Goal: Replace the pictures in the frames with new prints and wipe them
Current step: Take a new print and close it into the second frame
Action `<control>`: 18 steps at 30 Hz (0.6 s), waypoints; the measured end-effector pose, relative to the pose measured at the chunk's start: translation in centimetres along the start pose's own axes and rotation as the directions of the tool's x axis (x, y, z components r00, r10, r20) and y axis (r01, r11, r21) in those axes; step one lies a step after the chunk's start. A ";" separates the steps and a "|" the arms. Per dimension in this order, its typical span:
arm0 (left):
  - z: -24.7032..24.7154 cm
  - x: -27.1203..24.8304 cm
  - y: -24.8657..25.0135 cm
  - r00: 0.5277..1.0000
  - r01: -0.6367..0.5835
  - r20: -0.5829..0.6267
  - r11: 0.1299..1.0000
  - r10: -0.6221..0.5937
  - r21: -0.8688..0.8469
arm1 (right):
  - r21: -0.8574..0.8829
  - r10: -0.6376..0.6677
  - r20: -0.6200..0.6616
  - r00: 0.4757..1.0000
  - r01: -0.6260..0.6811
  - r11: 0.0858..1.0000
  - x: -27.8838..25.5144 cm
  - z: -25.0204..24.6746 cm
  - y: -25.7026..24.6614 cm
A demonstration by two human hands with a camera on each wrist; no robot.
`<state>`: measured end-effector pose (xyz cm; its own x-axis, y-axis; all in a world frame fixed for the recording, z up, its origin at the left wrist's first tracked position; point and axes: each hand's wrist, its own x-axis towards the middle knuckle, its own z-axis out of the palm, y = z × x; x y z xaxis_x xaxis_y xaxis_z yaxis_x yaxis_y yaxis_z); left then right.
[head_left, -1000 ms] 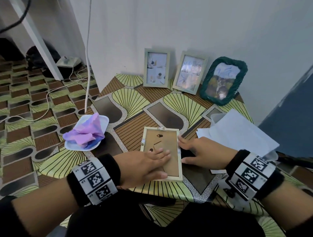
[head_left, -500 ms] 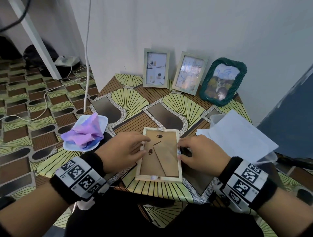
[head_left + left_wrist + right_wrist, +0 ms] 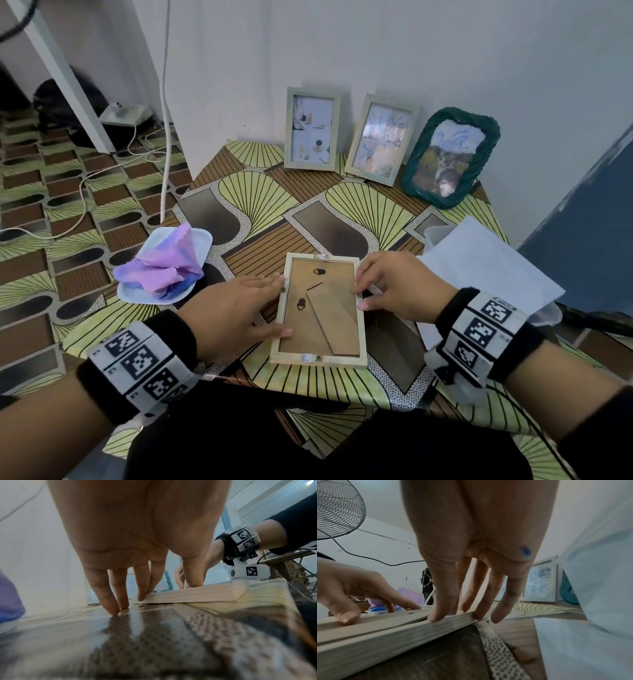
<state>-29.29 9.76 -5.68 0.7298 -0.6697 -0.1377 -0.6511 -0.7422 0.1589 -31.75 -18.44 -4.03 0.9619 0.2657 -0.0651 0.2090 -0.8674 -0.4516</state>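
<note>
A pale wooden picture frame (image 3: pixel 320 308) lies face down near the table's front edge, its brown backing and folded stand showing. My left hand (image 3: pixel 270 305) is at its left side, thumb on the lower left rim, straight fingers against the upper left edge and the tabletop. In the left wrist view the left hand (image 3: pixel 147 585) meets the frame (image 3: pixel 197 595) the same way. My right hand (image 3: pixel 376 287) has its fingertips on the right rim. In the right wrist view the right hand (image 3: pixel 453 609) presses the frame (image 3: pixel 385 635) at its edge.
A purple cloth (image 3: pixel 164 270) sits in a white dish at the left. Two pale frames (image 3: pixel 311 133) (image 3: pixel 382 140) and a green woven frame (image 3: pixel 448 157) lean on the back wall. White sheets (image 3: pixel 479 270) cover a clear tub at the right. A fan (image 3: pixel 337 507) stands behind.
My left hand slid off the brown backing to the frame's left edge. The right hand stayed at the right rim, and the frame shifted slightly.
</note>
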 end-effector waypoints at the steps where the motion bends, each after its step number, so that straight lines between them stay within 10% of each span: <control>1: 0.0 0.1 0.0 1.000 -0.003 0.004 1.000 0.003 -0.014 | -0.005 0.001 0.009 1.000 -0.001 1.000 0.2 -0.1 0.0; 18: -0.3 0.4 0.5 0.994 0.006 0.112 1.000 -0.005 -0.005 | 0.083 0.143 -0.048 0.989 -0.139 0.987 1.3 0.5 -1.0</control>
<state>-29.29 9.13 -5.34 0.7053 -0.6644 -0.2474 -0.6456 -0.7461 0.1630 -30.77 -17.02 -4.17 0.9892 0.1185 -0.0865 0.0582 -0.8580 -0.5104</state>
